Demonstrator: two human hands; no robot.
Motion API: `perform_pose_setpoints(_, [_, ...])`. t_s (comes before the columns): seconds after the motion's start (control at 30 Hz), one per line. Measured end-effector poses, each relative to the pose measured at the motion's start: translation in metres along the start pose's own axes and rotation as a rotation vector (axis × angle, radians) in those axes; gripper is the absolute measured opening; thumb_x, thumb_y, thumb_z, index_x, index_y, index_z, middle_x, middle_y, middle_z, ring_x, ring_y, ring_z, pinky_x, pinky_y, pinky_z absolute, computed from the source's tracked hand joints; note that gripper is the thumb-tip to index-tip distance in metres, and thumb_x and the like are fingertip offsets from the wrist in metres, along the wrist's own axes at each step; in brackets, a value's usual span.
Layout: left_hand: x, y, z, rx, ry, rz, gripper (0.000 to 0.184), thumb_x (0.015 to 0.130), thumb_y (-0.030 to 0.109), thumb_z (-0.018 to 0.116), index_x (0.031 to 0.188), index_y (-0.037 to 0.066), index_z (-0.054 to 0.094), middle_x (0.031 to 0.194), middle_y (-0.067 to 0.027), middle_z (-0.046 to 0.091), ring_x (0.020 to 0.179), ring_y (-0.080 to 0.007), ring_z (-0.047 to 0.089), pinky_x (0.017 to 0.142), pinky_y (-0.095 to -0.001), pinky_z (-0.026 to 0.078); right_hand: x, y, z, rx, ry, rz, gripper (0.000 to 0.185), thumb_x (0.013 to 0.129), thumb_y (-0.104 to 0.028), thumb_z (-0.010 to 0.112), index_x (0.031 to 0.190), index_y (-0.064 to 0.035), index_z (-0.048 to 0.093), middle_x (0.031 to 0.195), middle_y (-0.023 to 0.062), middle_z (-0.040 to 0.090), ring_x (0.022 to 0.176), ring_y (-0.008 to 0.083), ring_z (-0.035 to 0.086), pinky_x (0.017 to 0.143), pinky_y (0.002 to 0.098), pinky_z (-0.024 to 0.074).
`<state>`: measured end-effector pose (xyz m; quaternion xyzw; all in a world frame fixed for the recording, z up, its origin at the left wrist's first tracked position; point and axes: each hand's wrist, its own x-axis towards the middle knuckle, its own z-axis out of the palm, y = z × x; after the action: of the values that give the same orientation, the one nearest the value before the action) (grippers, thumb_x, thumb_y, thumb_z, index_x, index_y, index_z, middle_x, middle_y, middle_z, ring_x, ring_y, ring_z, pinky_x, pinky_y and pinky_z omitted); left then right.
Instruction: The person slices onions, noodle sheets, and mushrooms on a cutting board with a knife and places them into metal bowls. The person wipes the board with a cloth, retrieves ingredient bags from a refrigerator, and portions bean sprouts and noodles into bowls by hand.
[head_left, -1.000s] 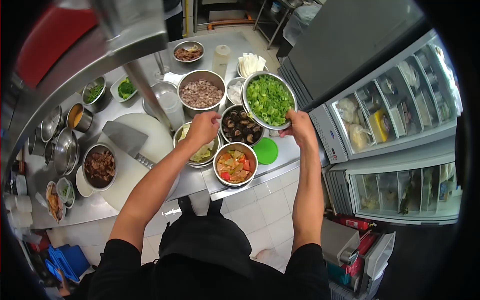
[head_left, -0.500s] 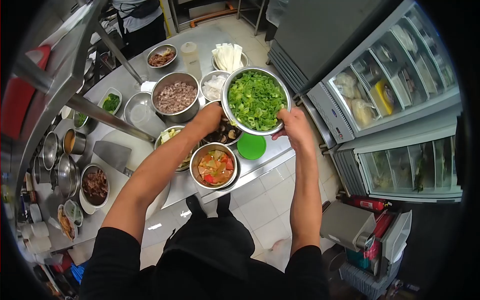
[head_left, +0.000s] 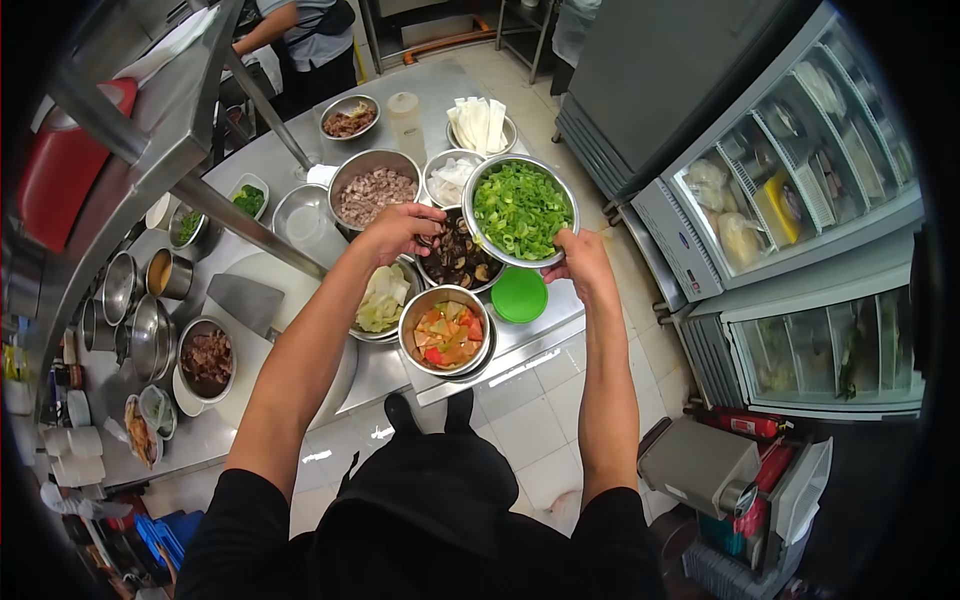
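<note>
My right hand grips the lower right rim of a steel bowl of chopped green onions, raised over the counter. Over the left edge of a bowl of dark mushrooms is my left hand, its fingers curled near the mushrooms; whether it pinches anything is too small to tell. Nearest my body stands a pot of cut red and orange vegetables, with a green lid to its right. Diced meat fills a pot behind my left hand, and pale cabbage lies below it.
A cleaver rests on a round white board at the left. Metal shelf posts cross the counter's left side. A glass-door fridge stands at right. A person works at the far end.
The green onion bowl has moved from beside the mushrooms to partly over them, then slightly back. My left hand has reached down to the mushrooms and lifted partly away. The co-worker has come into view.
</note>
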<state>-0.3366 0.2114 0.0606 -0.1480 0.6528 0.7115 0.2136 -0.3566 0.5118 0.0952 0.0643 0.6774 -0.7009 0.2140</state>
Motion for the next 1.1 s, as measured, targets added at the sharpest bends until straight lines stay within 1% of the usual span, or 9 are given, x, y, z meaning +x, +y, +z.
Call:
perform_pose_setpoints(0.17, [-0.007, 0.015, 0.046, 0.663, 0.099, 0.04, 0.026, 0.072, 0.008, 0.075, 0.097, 0.002, 0.068, 0.087, -0.0106, 0.068, 0.077, -0.0184, 0.066, 0.062, -0.0303, 0.054, 0.004, -0.001, 0.006, -0.003, 0.027, -0.007, 0.024, 0.081, -0.012, 0.048, 0.086, 0.0088, 0.058, 0.067, 0.0171, 0.062, 0.049, 0.0217, 0.06, 0.043, 0.0314, 0.0521])
perform_pose_setpoints(0.23, [0.025, -0.013, 0.051, 1.013, 0.138, 0.477, 0.032, 0.067, 0.009, 0.079, 0.096, 0.001, 0.068, 0.089, -0.0184, 0.068, 0.082, -0.0267, 0.067, 0.073, -0.0358, 0.054, 0.003, 0.0, 0.006, -0.013, 0.033, -0.006, 0.024, 0.081, -0.012, 0.048, 0.086, 0.0088, 0.059, 0.067, 0.0172, 0.062, 0.048, 0.0217, 0.059, 0.042, 0.0312, 0.0519])
perform_pose_setpoints(0.27, [0.035, -0.018, 0.056, 1.014, 0.101, 0.347, 0.037, 0.061, 0.008, 0.08, 0.096, 0.001, 0.069, 0.094, -0.0215, 0.067, 0.089, -0.0344, 0.065, 0.082, -0.0394, 0.052, 0.003, 0.0, 0.005, -0.016, 0.036, -0.007, 0.024, 0.081, -0.012, 0.048, 0.086, 0.0087, 0.059, 0.067, 0.0173, 0.062, 0.048, 0.0217, 0.059, 0.042, 0.031, 0.0518])
perform_pose_setpoints(0.4, [0.063, -0.037, 0.054, 1.126, 0.158, 0.629, 0.03, 0.061, 0.006, 0.077, 0.089, 0.001, 0.07, 0.087, -0.0208, 0.068, 0.076, -0.0344, 0.067, 0.068, -0.0389, 0.054, -0.004, 0.008, 0.001, -0.026, 0.066, -0.01, 0.024, 0.081, -0.012, 0.047, 0.085, 0.0094, 0.058, 0.067, 0.0172, 0.062, 0.046, 0.0217, 0.059, 0.04, 0.0302, 0.0512])
perform_pose_setpoints(0.53, [0.027, 0.002, 0.049, 0.853, 0.005, 0.089, 0.029, 0.064, 0.007, 0.074, 0.093, 0.006, 0.072, 0.075, -0.0088, 0.068, 0.055, -0.0153, 0.062, 0.053, -0.0283, 0.052, -0.009, 0.014, -0.002, -0.007, 0.084, -0.006, 0.025, 0.082, -0.012, 0.047, 0.085, 0.0097, 0.058, 0.066, 0.0169, 0.062, 0.047, 0.0212, 0.059, 0.04, 0.0302, 0.0509])
perform_pose_setpoints(0.83, [-0.115, -0.035, -0.023, -0.079, 0.121, 0.028, 0.028, 0.078, 0.006, 0.072, 0.104, 0.002, 0.063, 0.074, -0.002, 0.062, 0.06, -0.0085, 0.054, 0.047, -0.023, 0.041, 0.013, 0.047, 0.032, -0.198, -0.036, -0.097, 0.027, 0.084, -0.014, 0.048, 0.088, 0.0084, 0.062, 0.068, 0.0136, 0.065, 0.045, 0.0181, 0.059, 0.04, 0.0288, 0.0487])
perform_pose_setpoints(1.0, [-0.245, -0.093, -0.077, -0.101, 0.272, -0.052, 0.028, 0.078, 0.007, 0.071, 0.104, 0.002, 0.063, 0.076, -0.0022, 0.061, 0.059, -0.0084, 0.053, 0.047, -0.0225, 0.041, 0.024, 0.038, 0.039, -0.644, 0.051, -0.111, 0.048, 0.089, -0.041, 0.06, 0.078, 0.0049, 0.06, 0.059, 0.0124, 0.058, 0.042, 0.0202, 0.058, 0.035, 0.0302, 0.044])
perform_pose_setpoints(1.07, [-0.292, -0.117, -0.105, -0.088, 0.376, -0.091, 0.027, 0.078, 0.007, 0.072, 0.103, 0.002, 0.063, 0.078, -0.0022, 0.062, 0.06, -0.0079, 0.053, 0.046, -0.022, 0.041, -0.003, 0.005, 0.039, -0.976, 0.267, -0.193, 0.05, 0.09, -0.041, 0.059, 0.08, 0.008, 0.059, 0.066, 0.0191, 0.062, 0.053, 0.0228, 0.062, 0.051, 0.0397, 0.0486])
perform_pose_setpoints(1.1, [-0.309, -0.127, -0.121, -0.104, 0.419, -0.114, 0.027, 0.077, 0.007, 0.072, 0.103, 0.001, 0.063, 0.079, -0.0021, 0.062, 0.06, -0.0077, 0.053, 0.046, -0.0217, 0.041, -0.026, -0.007, 0.047, -1.11, 0.368, -0.485, 0.041, 0.09, -0.035, 0.059, 0.087, 0.0061, 0.06, 0.076, 0.0209, 0.065, 0.066, 0.0244, 0.065, 0.061, 0.0405, 0.0496])
